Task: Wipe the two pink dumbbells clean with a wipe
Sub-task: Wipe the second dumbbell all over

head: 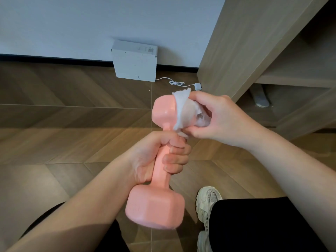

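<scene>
A pink dumbbell [155,206] stands nearly upright in mid-air above the floor. My left hand [160,157] grips its handle in a fist. Its upper head is partly covered by a white wipe [183,110]. My right hand [218,119] holds the wipe wrapped against the right side of that upper head, fingers curled round it. The lower head is bare and slightly blurred. Only one pink dumbbell is in view.
A white flat box [135,60] leans on the wall, with a white cable and plug [197,86] trailing right. A wooden cabinet [254,51] with open shelves stands at the right. My white sneakers [206,206] and black trousers are below.
</scene>
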Action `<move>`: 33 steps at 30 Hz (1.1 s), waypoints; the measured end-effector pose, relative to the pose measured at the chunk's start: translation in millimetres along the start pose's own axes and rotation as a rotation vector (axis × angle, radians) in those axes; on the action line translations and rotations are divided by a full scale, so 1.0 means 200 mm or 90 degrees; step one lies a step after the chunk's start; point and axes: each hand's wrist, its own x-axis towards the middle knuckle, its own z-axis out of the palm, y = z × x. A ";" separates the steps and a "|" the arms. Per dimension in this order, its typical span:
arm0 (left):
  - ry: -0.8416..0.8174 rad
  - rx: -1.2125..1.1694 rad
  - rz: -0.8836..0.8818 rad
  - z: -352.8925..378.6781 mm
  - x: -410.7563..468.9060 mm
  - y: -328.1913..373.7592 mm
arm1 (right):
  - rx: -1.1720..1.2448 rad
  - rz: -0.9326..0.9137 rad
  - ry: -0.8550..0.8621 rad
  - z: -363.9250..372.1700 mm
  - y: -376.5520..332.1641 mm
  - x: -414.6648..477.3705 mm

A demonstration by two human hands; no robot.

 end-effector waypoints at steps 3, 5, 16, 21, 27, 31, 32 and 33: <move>0.074 0.071 0.010 -0.01 0.01 0.00 | -0.020 0.011 0.021 0.01 0.01 0.01; 0.226 0.236 0.062 -0.01 0.05 -0.05 | -0.037 0.016 0.015 0.01 0.03 0.01; 0.269 0.106 0.091 -0.06 0.08 -0.03 | -0.064 0.111 -0.079 0.02 0.14 0.01; 0.305 0.132 0.143 -0.08 0.06 0.00 | 0.163 0.200 -0.249 -0.04 0.17 0.00; 0.270 0.130 0.158 -0.09 0.04 0.00 | 0.272 0.172 -0.309 -0.04 0.13 0.00; 0.241 0.138 0.161 -0.07 0.03 -0.02 | 0.414 0.214 -0.093 0.00 0.09 0.03; 0.233 0.137 0.160 -0.07 0.03 -0.02 | 0.395 0.211 -0.058 0.02 0.08 0.03; 0.225 0.135 0.159 -0.06 0.03 -0.02 | 0.362 0.196 -0.044 0.03 0.07 0.03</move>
